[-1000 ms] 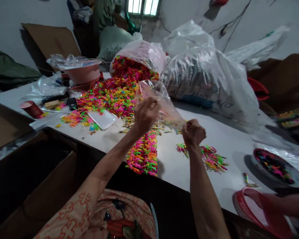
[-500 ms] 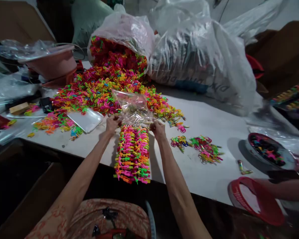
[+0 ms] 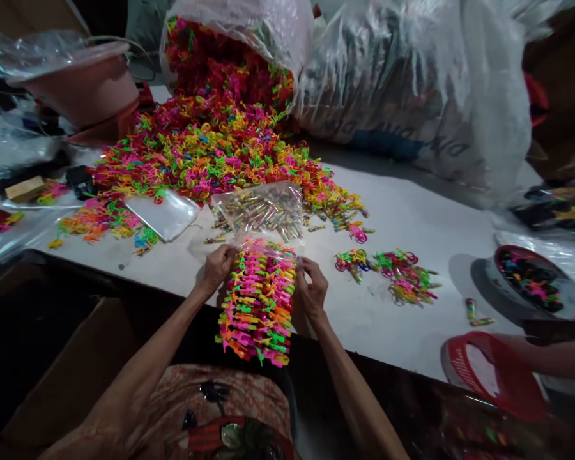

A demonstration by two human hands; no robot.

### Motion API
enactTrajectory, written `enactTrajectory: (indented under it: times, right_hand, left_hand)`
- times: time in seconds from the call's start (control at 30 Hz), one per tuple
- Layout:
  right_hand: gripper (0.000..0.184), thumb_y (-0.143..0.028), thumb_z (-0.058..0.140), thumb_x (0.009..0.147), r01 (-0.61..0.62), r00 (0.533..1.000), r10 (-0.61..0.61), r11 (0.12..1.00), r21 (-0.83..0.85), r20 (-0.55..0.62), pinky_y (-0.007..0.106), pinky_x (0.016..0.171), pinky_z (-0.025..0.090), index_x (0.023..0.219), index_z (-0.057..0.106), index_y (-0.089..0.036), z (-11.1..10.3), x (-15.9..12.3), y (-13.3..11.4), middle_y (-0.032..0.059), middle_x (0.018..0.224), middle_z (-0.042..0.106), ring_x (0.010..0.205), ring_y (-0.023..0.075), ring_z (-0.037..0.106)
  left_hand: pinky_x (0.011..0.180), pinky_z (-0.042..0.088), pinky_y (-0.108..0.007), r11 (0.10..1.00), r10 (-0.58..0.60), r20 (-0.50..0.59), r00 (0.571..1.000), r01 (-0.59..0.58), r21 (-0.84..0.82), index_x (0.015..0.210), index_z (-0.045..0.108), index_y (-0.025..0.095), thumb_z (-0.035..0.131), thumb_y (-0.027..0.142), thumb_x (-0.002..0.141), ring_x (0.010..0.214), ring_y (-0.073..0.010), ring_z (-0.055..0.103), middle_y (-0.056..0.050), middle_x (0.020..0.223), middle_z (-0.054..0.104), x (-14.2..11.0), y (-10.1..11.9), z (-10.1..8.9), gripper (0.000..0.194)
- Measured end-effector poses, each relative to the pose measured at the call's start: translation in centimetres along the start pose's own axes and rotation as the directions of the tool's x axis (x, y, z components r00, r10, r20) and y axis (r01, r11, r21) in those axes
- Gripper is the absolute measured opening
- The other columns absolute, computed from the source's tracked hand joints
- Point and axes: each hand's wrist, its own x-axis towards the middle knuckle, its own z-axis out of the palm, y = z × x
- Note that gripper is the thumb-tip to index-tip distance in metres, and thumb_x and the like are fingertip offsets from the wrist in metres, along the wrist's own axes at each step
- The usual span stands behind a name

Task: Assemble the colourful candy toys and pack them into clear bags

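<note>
A clear plastic bag (image 3: 259, 214) is pinched at its open mouth by the left hand (image 3: 219, 266) and the right hand (image 3: 311, 287), over the far end of a neat stack of neon plastic toy pieces (image 3: 259, 303) at the white table's (image 3: 412, 217) near edge. The film looks thin, light and slippery, so it is best gripped at the mouth corners. Behind the stack, a large sack (image 3: 239, 45) spills loose pieces. To its right, a dark bowl (image 3: 531, 281) holds more.
</note>
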Motion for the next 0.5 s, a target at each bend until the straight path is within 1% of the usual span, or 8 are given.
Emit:
enactTrajectory:
  times: [0.07, 0.1, 0.17, 0.2, 0.27, 0.37, 0.43, 0.5]
  right_hand:
    - [0.013, -0.032, 0.053, 0.076, 0.021, 0.995, -0.017, 0.999, -0.041, 0.099, 0.032, 0.074, 0.048, 0.073, 0.060, -0.022, -0.6, -1.1, 0.2, 0.0064, 0.089, 0.067, 0.085, 0.0201, 0.062]
    - [0.012, -0.031, 0.054, 0.074, 0.000, 0.987, 0.009, 0.998, -0.059, 0.161, 0.030, 0.070, 0.047, 0.072, 0.060, -0.022, -0.8, -1.5, 0.2, 0.0049, 0.084, 0.066, 0.079, 0.0193, 0.062]
    - [0.010, -0.031, 0.056, 0.070, -0.087, 0.957, 0.102, 0.994, -0.067, 0.270, 0.028, 0.062, 0.044, 0.069, 0.060, -0.021, -0.9, -2.1, -0.2, 0.0007, 0.071, 0.062, 0.067, 0.0168, 0.057]
    - [0.010, -0.031, 0.057, 0.069, -0.144, 0.943, 0.153, 0.988, -0.054, 0.297, 0.026, 0.058, 0.042, 0.068, 0.060, -0.021, -0.8, -2.4, -0.5, -0.0012, 0.065, 0.060, 0.062, 0.0156, 0.054]
    - [0.011, -0.032, 0.057, 0.069, -0.254, 0.931, 0.242, 0.967, 0.007, 0.273, 0.025, 0.055, 0.040, 0.067, 0.058, -0.021, -0.7, -2.8, -1.5, -0.0030, 0.060, 0.056, 0.058, 0.0142, 0.050]
    - [0.011, -0.030, 0.053, 0.069, -0.344, 0.936, 0.328, 0.930, 0.132, 0.130, 0.025, 0.056, 0.041, 0.068, 0.058, -0.020, -0.8, -3.4, -2.8, -0.0024, 0.062, 0.057, 0.059, 0.0140, 0.050]
    - [0.009, -0.026, 0.050, 0.066, -0.323, 0.945, 0.307, 0.927, 0.189, 0.111, 0.026, 0.061, 0.044, 0.067, 0.058, -0.021, -1.2, -4.1, -3.3, -0.0014, 0.067, 0.060, 0.063, 0.0145, 0.053]
    - [0.010, -0.022, 0.047, 0.063, -0.280, 0.951, 0.243, 0.939, 0.199, 0.191, 0.026, 0.066, 0.045, 0.065, 0.056, -0.021, -1.7, -4.9, -3.5, -0.0008, 0.072, 0.063, 0.068, 0.0150, 0.056]
  left_hand:
    - [0.072, 0.042, -0.025, 0.999, 0.013, 0.088, 0.996, -0.015, 0.028, 0.076, 0.057, 0.020, 0.050, 0.023, 0.081, 0.072, -0.0151, 0.058, -0.002, 0.074, 0.063, -0.5, 0.2, -0.2, 0.009]
    - [0.071, 0.042, -0.025, 0.999, 0.016, 0.148, 0.989, -0.023, 0.049, 0.075, 0.056, 0.020, 0.051, 0.022, 0.080, 0.071, -0.0151, 0.057, -0.002, 0.074, 0.063, -0.7, 0.3, -0.3, 0.007]
    - [0.070, 0.042, -0.026, 0.995, 0.014, 0.257, 0.966, -0.039, 0.092, 0.071, 0.054, 0.020, 0.054, 0.019, 0.073, 0.070, -0.0154, 0.055, -0.001, 0.073, 0.061, -1.1, 0.6, -0.7, 0.003]
    - [0.069, 0.042, -0.026, 0.993, 0.012, 0.300, 0.954, -0.047, 0.110, 0.067, 0.052, 0.021, 0.055, 0.018, 0.070, 0.070, -0.0156, 0.054, -0.001, 0.072, 0.060, -1.2, 0.7, -1.0, 0.005]
    - [0.067, 0.042, -0.026, 0.991, 0.001, 0.347, 0.938, -0.046, 0.123, 0.063, 0.048, 0.021, 0.057, 0.021, 0.065, 0.069, -0.0160, 0.053, -0.001, 0.071, 0.058, -1.6, 0.8, -1.7, 0.009]
    - [0.062, 0.042, -0.025, 0.998, -0.036, 0.367, 0.930, 0.012, 0.068, 0.064, 0.049, 0.021, 0.051, 0.029, 0.064, 0.064, -0.0154, 0.053, 0.001, 0.065, 0.057, -2.4, 0.8, -2.9, 0.008]
    - [0.060, 0.042, -0.025, 0.999, -0.041, 0.355, 0.934, 0.033, 0.029, 0.065, 0.052, 0.021, 0.048, 0.035, 0.064, 0.061, -0.0150, 0.053, 0.002, 0.061, 0.056, -2.9, 0.8, -3.6, 0.014]
    - [0.059, 0.043, -0.025, 1.000, -0.019, 0.353, 0.935, 0.023, -0.007, 0.066, 0.053, 0.021, 0.048, 0.040, 0.063, 0.059, -0.0150, 0.053, 0.002, 0.059, 0.056, -3.4, 0.9, -4.1, 0.019]
